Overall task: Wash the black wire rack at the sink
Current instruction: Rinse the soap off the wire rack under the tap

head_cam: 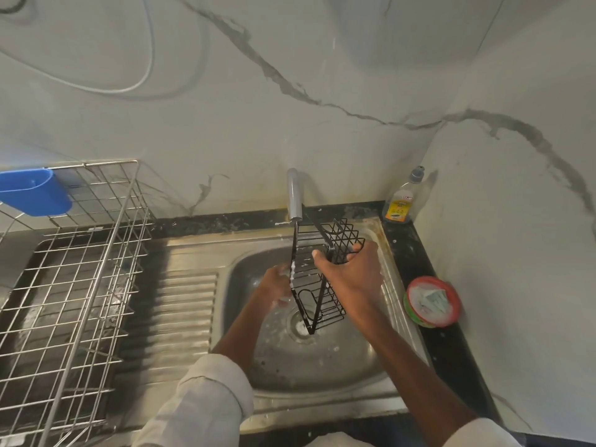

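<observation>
Black wire rack (322, 272) on end over sink (193, 304), soapy.

Two hands (350, 275), one black wire rack (322, 279), one bottle (401, 201), one steel basket (74, 285)

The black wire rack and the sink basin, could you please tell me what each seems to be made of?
Black wire rack: thin metal wire, apparently with a black coating; rigid welded-looking grid. Sink basin: likely stainless steel, brushed silvery sheen with dull reflections.

Steel wire dish rack (74, 285) left on counter, blue plastic holder (34, 191) hung on its rim. Dish-soap bottle (401, 201) in corner; red-rimmed tub (432, 301) right.
</observation>
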Motion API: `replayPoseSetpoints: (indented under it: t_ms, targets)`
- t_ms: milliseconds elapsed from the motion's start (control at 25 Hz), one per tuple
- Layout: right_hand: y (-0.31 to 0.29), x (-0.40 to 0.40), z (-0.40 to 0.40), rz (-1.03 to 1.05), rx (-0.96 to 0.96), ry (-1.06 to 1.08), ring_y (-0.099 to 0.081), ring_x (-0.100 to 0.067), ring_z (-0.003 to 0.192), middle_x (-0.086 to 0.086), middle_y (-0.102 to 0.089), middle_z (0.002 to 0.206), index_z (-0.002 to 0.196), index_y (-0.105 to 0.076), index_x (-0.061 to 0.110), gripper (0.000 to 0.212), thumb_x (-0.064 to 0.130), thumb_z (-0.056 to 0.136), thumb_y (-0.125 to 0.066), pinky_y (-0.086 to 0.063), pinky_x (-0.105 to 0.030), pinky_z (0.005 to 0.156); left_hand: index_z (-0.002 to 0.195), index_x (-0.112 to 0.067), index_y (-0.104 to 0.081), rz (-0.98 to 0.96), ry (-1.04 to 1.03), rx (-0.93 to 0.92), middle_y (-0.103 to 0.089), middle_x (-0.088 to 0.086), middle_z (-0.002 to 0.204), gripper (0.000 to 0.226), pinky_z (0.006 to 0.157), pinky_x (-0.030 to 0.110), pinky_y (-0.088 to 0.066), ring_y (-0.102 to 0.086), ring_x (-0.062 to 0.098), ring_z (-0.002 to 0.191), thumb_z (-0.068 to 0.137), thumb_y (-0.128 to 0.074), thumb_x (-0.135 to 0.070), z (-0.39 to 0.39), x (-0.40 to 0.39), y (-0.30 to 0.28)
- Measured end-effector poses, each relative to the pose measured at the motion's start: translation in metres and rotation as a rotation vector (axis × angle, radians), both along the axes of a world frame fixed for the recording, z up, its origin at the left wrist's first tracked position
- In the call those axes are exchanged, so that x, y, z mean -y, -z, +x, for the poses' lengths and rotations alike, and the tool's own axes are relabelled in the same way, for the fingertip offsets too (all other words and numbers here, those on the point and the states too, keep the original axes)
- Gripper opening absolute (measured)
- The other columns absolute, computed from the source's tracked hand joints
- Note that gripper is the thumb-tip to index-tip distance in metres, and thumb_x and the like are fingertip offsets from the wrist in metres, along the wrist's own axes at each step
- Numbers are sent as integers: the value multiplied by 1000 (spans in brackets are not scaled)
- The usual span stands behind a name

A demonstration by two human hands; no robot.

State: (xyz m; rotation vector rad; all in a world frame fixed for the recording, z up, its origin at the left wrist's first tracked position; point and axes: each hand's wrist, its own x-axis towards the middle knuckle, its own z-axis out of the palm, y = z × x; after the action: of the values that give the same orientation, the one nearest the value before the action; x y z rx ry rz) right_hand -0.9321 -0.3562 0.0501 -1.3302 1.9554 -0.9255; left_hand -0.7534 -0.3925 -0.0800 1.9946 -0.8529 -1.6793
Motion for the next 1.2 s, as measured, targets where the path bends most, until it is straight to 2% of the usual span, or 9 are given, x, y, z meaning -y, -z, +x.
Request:
replayPoseSetpoints:
  t_ms: [160, 360, 480, 600, 720, 960, 1040, 1120, 1200]
  targets:
    - [2, -4, 1, -20, -25, 4, -65, -8, 83, 9, -62, 97, 111, -48, 25, 84, 80, 54, -76, -61, -38, 70, 148, 4, -51, -61, -42, -17, -62, 18, 117, 50, 100, 52, -59, -64, 32, 102, 99, -54, 9, -1, 0, 7]
    - [-1, -8, -8, -63, -31, 32, -58, -5, 86, 11, -55, 99, 111, -47, 24, 78, 71, 59, -82, -54, -30, 72, 136, -6, -58, -76, -114, -141, -65, 15, 105, 47, 88, 36, -56, -64, 25, 92, 99, -47, 21, -18, 8, 2]
    - [-2, -9, -10, -88, -18, 25, -55, -3, 85, 11, -53, 100, 111, -46, 24, 76, 67, 61, -84, -49, -25, 70, 137, -6, -59, -93, -204, -224, -62, 12, 92, 47, 88, 36, -58, -60, 21, 84, 100, -46, 20, -19, 11, 2]
    - [-1, -11, -6, -103, -13, 19, -53, -1, 84, 14, -50, 98, 109, -45, 26, 75, 67, 61, -84, -49, -28, 73, 133, -2, -66, -80, -264, -264, -58, 13, 92, 43, 80, 36, -58, -55, 29, 93, 98, -48, 15, -14, 15, 3]
    - [1, -12, -3, -107, 24, 1, -56, -5, 86, 12, -51, 99, 106, -44, 26, 73, 67, 60, -84, -52, -31, 73, 119, -3, -68, -36, -353, -295, -65, 13, 95, 37, 93, 44, -56, -63, 29, 91, 97, -46, 17, -8, 18, -1]
    - [11, -19, 0, -87, 21, -16, -57, -6, 85, 9, -53, 100, 105, -44, 26, 73, 67, 60, -83, -48, -27, 70, 148, 0, -53, 24, -408, -315, -62, 16, 99, 52, 107, 50, -51, -62, 28, 90, 100, -41, 16, -2, 8, 9]
    - [12, -20, -3, -90, 50, -7, -56, -3, 85, 9, -53, 100, 108, -46, 24, 74, 66, 60, -85, -46, -24, 69, 148, 0, -53, 4, -442, -348, -62, 16, 103, 55, 108, 50, -52, -63, 28, 94, 97, -42, 18, -4, 7, 12]
    - [13, -18, -7, -109, 80, 19, -56, -2, 85, 10, -53, 99, 108, -47, 23, 74, 64, 61, -86, -45, -21, 68, 136, 1, -59, -29, -494, -389, -65, 18, 109, 42, 103, 50, -54, -65, 31, 98, 98, -47, 14, -4, 10, 8]
    - [15, -17, -13, -127, 117, 40, -57, -3, 85, 9, -53, 98, 108, -47, 22, 72, 60, 62, -88, -45, -20, 69, 118, -3, -65, -45, -535, -420, -70, 16, 95, 17, 97, 50, -54, -62, 30, 88, 105, -54, 0, -3, 15, 3]
